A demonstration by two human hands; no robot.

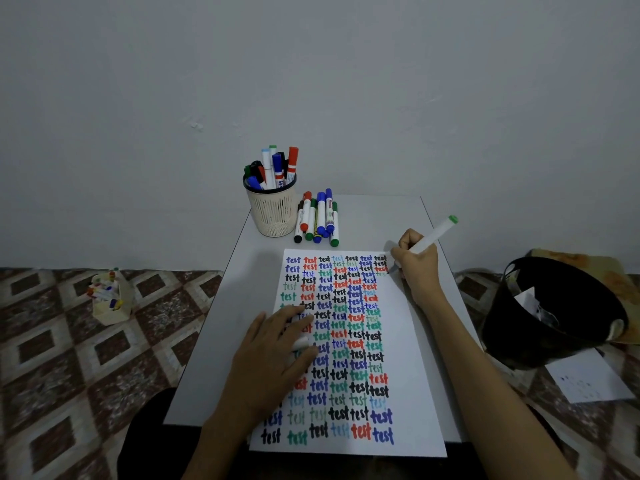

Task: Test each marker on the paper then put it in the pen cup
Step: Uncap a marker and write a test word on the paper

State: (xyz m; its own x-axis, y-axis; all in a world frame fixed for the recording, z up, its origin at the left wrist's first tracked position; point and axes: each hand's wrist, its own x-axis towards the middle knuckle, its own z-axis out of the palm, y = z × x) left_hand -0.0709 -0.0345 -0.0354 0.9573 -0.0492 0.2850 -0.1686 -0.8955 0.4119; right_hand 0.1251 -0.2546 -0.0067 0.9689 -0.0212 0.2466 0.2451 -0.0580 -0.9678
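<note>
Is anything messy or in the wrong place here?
Nothing looks spilled or broken. Two things are stray, though. A marked sheet lies on the patterned floor beside the black bin, not on the table with the test paper. A small box of markers also sits on the floor, left.

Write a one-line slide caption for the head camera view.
Right hand tests a green-ended marker at the top right of the paper; left hand rests on it, pen cup behind.
</note>
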